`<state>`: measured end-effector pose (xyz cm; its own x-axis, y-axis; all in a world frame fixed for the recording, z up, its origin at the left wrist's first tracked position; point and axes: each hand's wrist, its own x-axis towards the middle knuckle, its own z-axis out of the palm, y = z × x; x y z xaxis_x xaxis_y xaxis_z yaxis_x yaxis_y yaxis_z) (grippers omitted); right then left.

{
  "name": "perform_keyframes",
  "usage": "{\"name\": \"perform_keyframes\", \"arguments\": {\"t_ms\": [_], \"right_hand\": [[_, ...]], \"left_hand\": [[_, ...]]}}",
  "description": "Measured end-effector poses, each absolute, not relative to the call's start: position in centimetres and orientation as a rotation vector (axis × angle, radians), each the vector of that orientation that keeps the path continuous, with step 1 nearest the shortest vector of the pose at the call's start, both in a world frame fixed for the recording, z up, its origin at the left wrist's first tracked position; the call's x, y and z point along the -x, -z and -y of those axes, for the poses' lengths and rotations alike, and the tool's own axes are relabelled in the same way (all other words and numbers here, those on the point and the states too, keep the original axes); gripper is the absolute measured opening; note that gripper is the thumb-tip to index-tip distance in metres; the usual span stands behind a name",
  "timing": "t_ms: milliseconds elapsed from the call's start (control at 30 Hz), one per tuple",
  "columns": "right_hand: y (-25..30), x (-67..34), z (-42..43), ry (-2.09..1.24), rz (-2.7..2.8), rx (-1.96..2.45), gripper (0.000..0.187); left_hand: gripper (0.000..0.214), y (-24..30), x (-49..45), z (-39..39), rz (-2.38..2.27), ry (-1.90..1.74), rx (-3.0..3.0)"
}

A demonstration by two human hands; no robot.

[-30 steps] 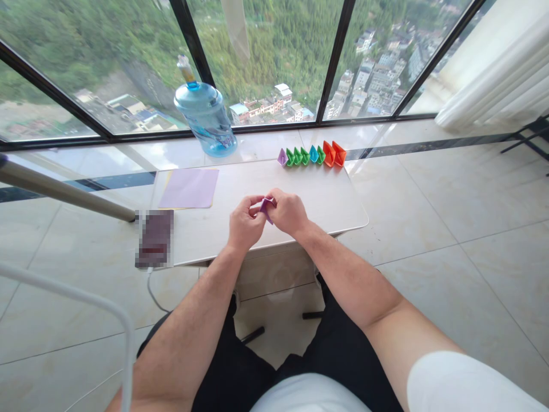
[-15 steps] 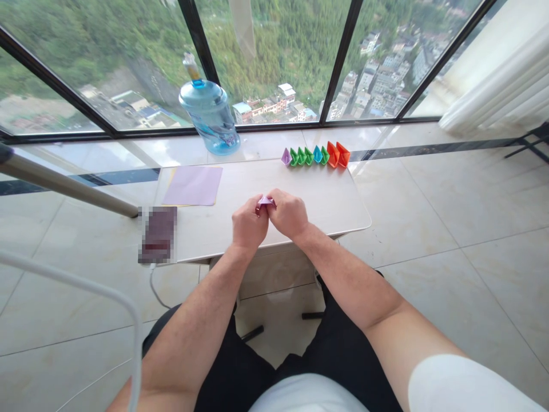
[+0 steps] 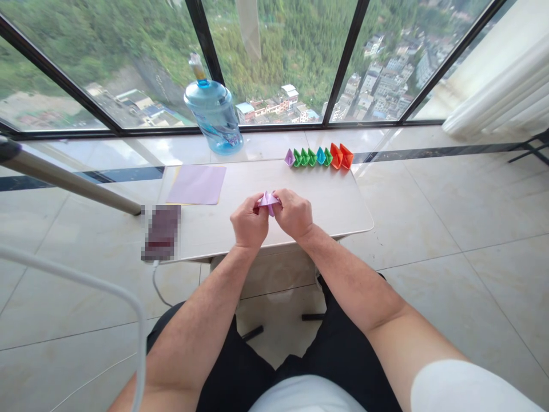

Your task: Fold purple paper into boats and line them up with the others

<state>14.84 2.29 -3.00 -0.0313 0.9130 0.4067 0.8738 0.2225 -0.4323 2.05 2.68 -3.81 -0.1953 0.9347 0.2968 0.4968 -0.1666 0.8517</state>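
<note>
A small folded piece of purple paper [image 3: 269, 201] is held above the near part of the white table [image 3: 240, 229]. My left hand [image 3: 249, 220] pinches its left side, and my right hand [image 3: 295, 213] grips its right side. Between the hands the paper spreads out, with a peak on top and a part hanging below. The fingertips are partly hidden. Along the far right edge stands a row of folded paper boats: a purple one [image 3: 290, 158], several green ones [image 3: 304, 157], a blue one [image 3: 321, 155] and orange ones [image 3: 342, 157].
Purple paper sheets [image 3: 197, 184], with a yellow edge beneath, lie at the table's left. A blurred-out device [image 3: 162, 232] with a white cable rests at the left corner. Behind the table a blue water jug [image 3: 217, 117] stands by the window. A white tube [image 3: 86, 270] curves through the left foreground.
My hands have moved slightly apart. The purple paper between them has opened wider and more of it shows. The view has shifted a little.
</note>
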Motion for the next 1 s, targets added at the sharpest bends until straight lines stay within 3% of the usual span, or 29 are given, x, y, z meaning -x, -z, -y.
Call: {"name": "perform_keyframes", "arguments": {"t_ms": [367, 800, 1000], "right_hand": [[3.3, -14.8, -2.4, -0.115, 1.826, 1.636, 0.021], [2.6, -14.5, -2.5, -0.274, 1.718, 1.558, 0.037], [2.2, -14.7, -2.8, -0.795, 1.445, 1.352, 0.038]], "left_hand": [[0.03, 4.1, -2.7, -2.2, -1.529, -1.351, -1.578], [0.038, 2.8, -3.4, -1.8, -1.467, -1.385, -1.369], [0.035, 3.0, -2.4, -3.5, -1.221, -1.373, -0.994]]}}
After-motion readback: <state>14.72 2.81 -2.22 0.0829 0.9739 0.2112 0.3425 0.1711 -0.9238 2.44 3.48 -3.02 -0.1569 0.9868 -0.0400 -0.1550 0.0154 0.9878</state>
